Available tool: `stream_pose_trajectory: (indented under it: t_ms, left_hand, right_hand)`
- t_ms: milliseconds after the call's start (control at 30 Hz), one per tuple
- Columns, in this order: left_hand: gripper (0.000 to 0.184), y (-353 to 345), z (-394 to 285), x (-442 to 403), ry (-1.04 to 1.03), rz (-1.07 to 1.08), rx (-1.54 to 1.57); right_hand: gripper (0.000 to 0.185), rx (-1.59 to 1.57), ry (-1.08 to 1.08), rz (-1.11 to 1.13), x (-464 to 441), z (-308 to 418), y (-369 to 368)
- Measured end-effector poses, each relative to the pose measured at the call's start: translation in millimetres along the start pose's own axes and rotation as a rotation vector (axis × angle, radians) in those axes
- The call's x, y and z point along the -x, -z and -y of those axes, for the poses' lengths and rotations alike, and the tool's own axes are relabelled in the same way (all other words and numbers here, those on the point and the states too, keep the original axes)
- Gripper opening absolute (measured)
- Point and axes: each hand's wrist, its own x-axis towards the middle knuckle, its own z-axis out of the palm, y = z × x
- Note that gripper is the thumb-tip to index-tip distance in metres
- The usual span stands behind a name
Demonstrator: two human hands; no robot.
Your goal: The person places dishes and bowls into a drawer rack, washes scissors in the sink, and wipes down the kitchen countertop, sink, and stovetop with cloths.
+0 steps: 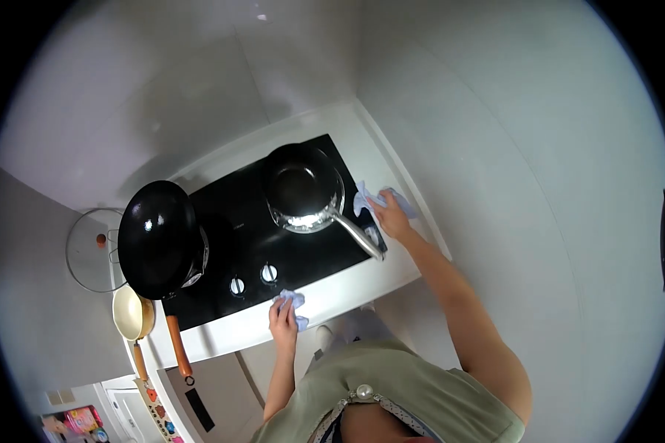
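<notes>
My right hand [391, 216] presses a pale blue cloth [363, 199] onto the white counter [403, 251], just right of the black cooktop [236, 229]. A second pale cloth [297, 297] is gripped in my left hand [282, 321] at the counter's front edge, below the knobs [269, 274]. Between the hands, a dark frying pan [299, 181] stands on the right side of the cooktop. Its silver handle [358, 235] points toward my right forearm. On the left side sits a large black wok [157, 240] with a wooden handle [177, 347].
A glass lid [89, 255] leans at the far left, beside a small cream pan [131, 314] with a wooden handle. Grey walls [495, 148] border the counter behind and to the right. Colourful packages [81, 421] show at the lower left.
</notes>
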Motion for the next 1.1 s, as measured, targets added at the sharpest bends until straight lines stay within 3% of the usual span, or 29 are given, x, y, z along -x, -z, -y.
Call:
stream_pose_trajectory:
  t_ms: [300, 467, 533, 633, 767, 800, 867, 933, 1000, 1067, 1100]
  left_hand:
    - [0.012, -4, -11, -18, 0.479, -0.344, 0.297]
    - [0.01, 25, -9, -74, 0.337, -0.443, 0.198]
    - [0.01, 40, -13, -126, 0.23, -0.482, 0.115]
    - [0.012, 46, -3, -219, 0.108, -0.502, 0.093]
    - [0.01, 12, 32, -344, -0.04, -0.419, 0.185]
    - [0.011, 5, 30, -368, 0.007, -0.362, 0.218]
    - [0.011, -28, 65, -413, -0.112, -0.29, 0.203]
    - [0.012, -59, 80, -444, -0.11, -0.128, 0.247]
    - [0.016, -88, 87, -463, -0.296, -0.009, 0.201]
    - [0.021, -119, 101, -469, -0.432, 0.193, 0.135]
    - [0.027, -129, 109, -460, -0.587, 0.091, 0.007]
  right_hand:
    - [0.043, 0.105, 0.113, -0.015, -198, -65, -65]
    - [0.042, 0.019, 0.073, 0.054, -278, -73, -81]
    - [0.036, -0.084, -0.113, 0.186, -298, -54, -57]
    - [0.026, -0.137, 0.073, -0.043, -328, -46, -51]
    - [0.02, -0.321, 0.317, 0.21, -368, 6, -34]
    - [0.02, -0.284, 0.364, 0.25, -375, 23, -37]
    - [0.019, -0.201, 0.457, 0.324, -390, 56, -46]
    - [0.016, -0.375, 0.568, 0.397, -401, 80, -68]
    - [0.016, -0.476, 0.816, 0.35, -400, 95, -100]
    - [0.026, -0.253, 0.982, 0.422, -395, 96, -115]
    - [0.036, -0.467, 0.844, 0.474, -382, 84, -117]
